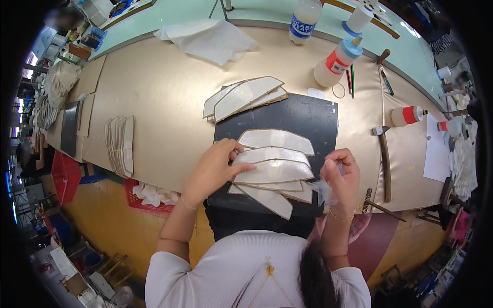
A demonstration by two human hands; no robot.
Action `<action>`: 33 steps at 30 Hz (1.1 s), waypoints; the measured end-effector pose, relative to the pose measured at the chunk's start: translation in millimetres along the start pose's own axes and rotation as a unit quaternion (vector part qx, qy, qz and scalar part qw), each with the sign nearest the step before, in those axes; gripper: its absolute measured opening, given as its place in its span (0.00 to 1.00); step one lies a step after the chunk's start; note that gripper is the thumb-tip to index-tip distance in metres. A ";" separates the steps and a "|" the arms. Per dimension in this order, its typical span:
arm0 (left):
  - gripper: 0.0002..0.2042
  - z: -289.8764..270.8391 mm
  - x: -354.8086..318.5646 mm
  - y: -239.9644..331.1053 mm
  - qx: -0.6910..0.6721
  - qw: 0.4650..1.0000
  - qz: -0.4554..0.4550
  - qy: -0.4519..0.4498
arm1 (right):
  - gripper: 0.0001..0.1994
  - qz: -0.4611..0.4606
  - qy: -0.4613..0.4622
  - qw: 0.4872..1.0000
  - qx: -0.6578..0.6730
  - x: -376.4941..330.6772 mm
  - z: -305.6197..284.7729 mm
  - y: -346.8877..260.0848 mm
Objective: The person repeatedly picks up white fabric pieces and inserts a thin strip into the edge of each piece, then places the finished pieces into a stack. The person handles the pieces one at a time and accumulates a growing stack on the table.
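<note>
Several white curved panels with brown edges lie fanned and overlapping on a black mat in front of me. My left hand is at the left end of a middle panel; its thumb rests on the surface, apart from the curled fingers. To the right of these panels my right hand is raised with fingers closed, pinching a crumpled piece of clear plastic film that hangs toward the panel ends. Farther back, a second pile of similar panels overlaps the mat's far left corner.
A bundle of pale curved pieces lies left. White sheeting lies at the back. Far right are bottles, pencils and a rubber band. A hammer lies right. A red basket sits below the front edge.
</note>
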State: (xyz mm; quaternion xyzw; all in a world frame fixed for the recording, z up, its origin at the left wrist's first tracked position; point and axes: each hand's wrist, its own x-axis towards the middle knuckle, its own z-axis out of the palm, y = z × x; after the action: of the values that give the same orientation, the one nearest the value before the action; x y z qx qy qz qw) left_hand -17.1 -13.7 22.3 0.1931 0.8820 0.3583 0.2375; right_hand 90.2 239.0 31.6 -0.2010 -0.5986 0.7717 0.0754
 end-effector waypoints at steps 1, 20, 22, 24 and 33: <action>0.18 4.1 -8.9 2.9 0.018 1.000 -0.006 0.008 | 0.08 0.000 -0.003 1.000 -0.008 0.9 4.0 -0.9; 0.08 35.9 -40.4 10.4 -0.479 0.873 -0.087 0.045 | 0.07 -0.001 -0.185 0.969 -0.164 -10.6 65.5 35.2; 0.11 43.0 -43.5 6.6 -0.393 0.916 -0.052 0.058 | 0.07 -0.002 -0.169 0.970 -0.174 -8.1 66.6 33.4; 0.14 45.0 -43.6 6.3 -0.265 0.960 0.021 0.091 | 0.07 0.010 -0.164 0.969 -0.186 -6.0 67.2 34.3; 0.15 40.3 -35.9 13.5 -0.008 0.963 0.212 0.169 | 0.06 0.061 -0.171 0.960 -0.211 -2.3 59.9 37.8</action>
State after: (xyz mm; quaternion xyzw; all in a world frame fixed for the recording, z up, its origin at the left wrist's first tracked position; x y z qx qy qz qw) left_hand 36.8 -1.2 16.8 0.3101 0.8454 0.4348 0.0057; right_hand 73.0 174.4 8.2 -0.1134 -0.7384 0.6539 -0.1198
